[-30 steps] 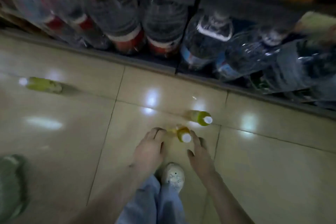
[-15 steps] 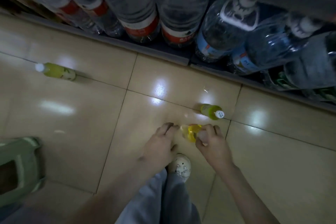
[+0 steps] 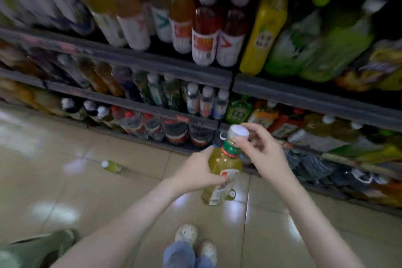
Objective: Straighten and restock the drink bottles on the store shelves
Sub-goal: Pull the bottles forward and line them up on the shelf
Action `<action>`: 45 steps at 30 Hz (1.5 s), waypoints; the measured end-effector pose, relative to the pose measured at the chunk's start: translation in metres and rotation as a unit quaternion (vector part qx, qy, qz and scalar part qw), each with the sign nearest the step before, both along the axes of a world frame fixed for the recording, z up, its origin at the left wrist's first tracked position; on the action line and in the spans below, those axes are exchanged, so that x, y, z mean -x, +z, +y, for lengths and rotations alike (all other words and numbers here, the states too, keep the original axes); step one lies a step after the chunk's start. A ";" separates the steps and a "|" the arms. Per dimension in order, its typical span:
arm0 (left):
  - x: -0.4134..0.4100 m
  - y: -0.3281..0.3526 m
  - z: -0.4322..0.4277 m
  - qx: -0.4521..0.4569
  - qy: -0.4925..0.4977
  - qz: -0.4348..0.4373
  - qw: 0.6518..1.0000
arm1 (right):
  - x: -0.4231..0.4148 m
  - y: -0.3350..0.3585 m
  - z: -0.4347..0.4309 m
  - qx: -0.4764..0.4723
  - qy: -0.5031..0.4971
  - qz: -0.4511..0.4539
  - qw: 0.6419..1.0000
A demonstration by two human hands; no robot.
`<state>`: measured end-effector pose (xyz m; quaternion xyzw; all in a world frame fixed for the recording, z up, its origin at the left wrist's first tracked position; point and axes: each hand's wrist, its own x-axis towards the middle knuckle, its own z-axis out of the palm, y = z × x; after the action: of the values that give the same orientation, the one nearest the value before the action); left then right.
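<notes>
Beige glossy floor tiles (image 3: pixel 65 191) beneath dark shelves (image 3: pixel 152 62) full of bottles (image 3: pixel 204 35)

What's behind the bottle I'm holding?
Just left of the yellow bottle, behind it, stand large red-labelled water bottles. The bottle and your right hand hide whatever stands directly behind them.

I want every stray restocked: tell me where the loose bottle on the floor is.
Head view, left side: the small green bottle lies on the floor tiles before the bottom shelf, apart from and left of the left hand.
</notes>
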<state>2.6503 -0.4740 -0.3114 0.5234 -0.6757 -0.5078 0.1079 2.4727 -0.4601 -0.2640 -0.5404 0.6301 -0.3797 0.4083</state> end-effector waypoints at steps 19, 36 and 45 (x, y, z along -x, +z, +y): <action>-0.195 0.211 -0.030 -0.050 0.308 0.308 0.899 | -0.218 0.182 -0.036 0.059 0.278 0.022 0.959; -0.363 0.333 -0.159 0.283 0.136 0.200 0.928 | -0.396 0.273 -0.156 0.200 0.064 0.070 0.975; -0.404 0.337 -0.231 0.403 0.109 0.193 0.888 | -0.426 0.301 -0.237 0.296 0.030 0.022 0.954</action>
<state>3.0545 -0.7052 0.0258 0.3967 -0.7270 -0.2680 0.4922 2.8984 -0.6970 0.0373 -0.6638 0.4815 -0.5253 0.2273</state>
